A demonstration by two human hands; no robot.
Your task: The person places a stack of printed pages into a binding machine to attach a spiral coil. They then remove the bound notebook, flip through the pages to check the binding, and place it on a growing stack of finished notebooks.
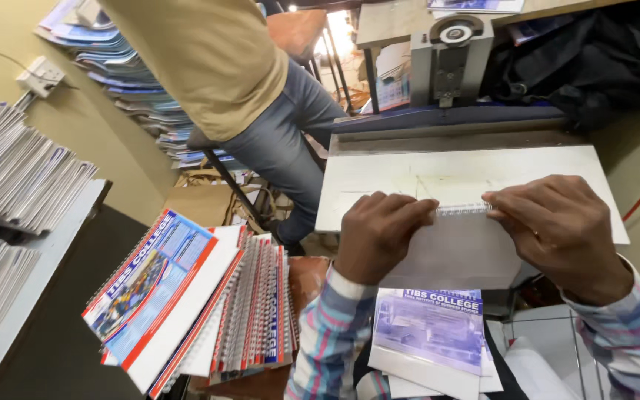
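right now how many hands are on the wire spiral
2. The left hand pinches the left end of the wire spiral; the right hand pinches its right end, both over the white sheet. No other hands show.

A silver wire spiral coil (462, 210) was held level along the top edge of a translucent-covered booklet (453, 248) laid flat on the white platen.
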